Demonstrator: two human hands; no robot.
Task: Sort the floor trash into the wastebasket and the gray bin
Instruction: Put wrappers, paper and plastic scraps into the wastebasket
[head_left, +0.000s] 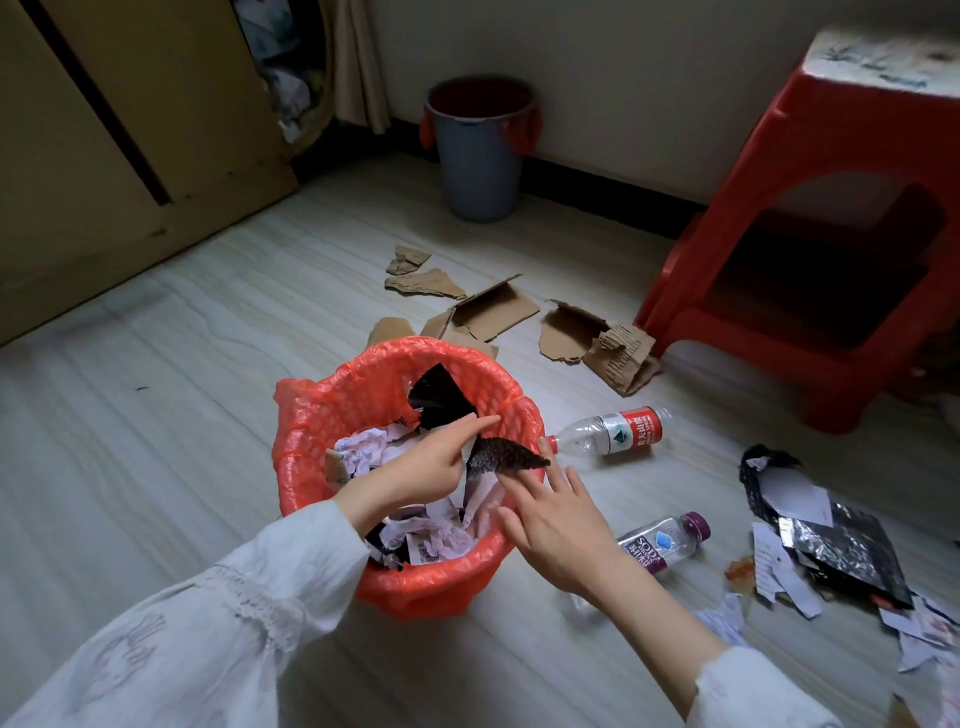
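Both sleeved arms reach over the wastebasket (410, 587), left hand (415, 467) with forefinger extended, right hand (558, 525) splayed under a dark scrap (506, 454); gray bin (480, 156) stands by the wall.

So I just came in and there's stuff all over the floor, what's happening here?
A person is sorting floor trash. Both hands are over the red-lined wastebasket, which already holds crumpled paper. The left hand and right hand are at a dark torn scrap above it; who grips it is unclear. Cardboard pieces, two plastic bottles and foil and paper scraps still lie on the floor. The gray bin stands by the wall.
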